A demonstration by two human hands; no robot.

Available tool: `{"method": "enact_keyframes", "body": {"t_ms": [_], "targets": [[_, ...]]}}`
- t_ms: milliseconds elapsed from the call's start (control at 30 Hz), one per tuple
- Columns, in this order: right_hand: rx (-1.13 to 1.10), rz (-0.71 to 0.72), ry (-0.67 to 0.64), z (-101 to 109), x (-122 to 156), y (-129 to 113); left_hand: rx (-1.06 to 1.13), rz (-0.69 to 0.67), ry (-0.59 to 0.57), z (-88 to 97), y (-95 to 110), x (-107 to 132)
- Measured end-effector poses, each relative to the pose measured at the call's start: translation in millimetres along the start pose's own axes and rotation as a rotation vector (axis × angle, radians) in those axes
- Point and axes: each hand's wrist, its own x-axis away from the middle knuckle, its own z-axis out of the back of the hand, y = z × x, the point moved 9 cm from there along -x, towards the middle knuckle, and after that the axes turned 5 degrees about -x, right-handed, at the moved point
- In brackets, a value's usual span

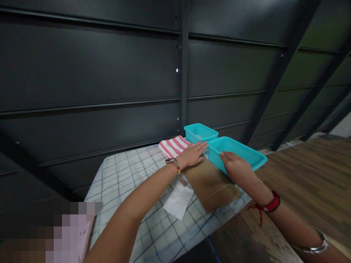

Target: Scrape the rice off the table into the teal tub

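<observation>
My left hand (pixel 193 153) lies flat with its fingers stretched out on the far end of a brown paper bag (pixel 211 184); its fingertips reach toward a red and white striped cloth (pixel 173 146). My right hand (pixel 236 166) rests at the near edge of a large teal plastic tub (pixel 241 153), fingers curled against its rim and the bag's right side. Whether it grips the tub is unclear. The bag lies flat on a table with a white checked cover (pixel 131 179).
A smaller teal tub (pixel 200 132) stands behind the large one, near the dark panelled wall (pixel 109 73). A white paper slip (pixel 178 200) lies under my left forearm. Wooden floor (pixel 307 175) stretches to the right. A blurred patch covers the lower left corner.
</observation>
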Motion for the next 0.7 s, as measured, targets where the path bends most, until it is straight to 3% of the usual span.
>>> {"method": "enact_keyframes", "body": {"t_ms": [133,233,333,433,567,700], "targets": [[-0.217,0.430,-0.028,-11,3,-76,0.003,0.130,-0.132,-10.0,-43,56],[-0.331,0.723,-0.115,-24,21,-134,0.001,0.289,-0.272,-23.6,-85,122],[-0.416,0.920,-0.190,-32,39,-166,-0.002,0.476,-0.414,-38.3,-119,192],[-0.446,0.957,-0.212,-35,37,-173,0.009,0.619,-0.504,-49.3,-137,244],[-0.495,0.904,-0.192,-26,2,-185,0.039,0.709,-0.547,-55.4,-140,275],[-0.575,0.945,-0.186,-16,-39,-239,0.054,0.769,-0.545,-48.3,-149,293]]}}
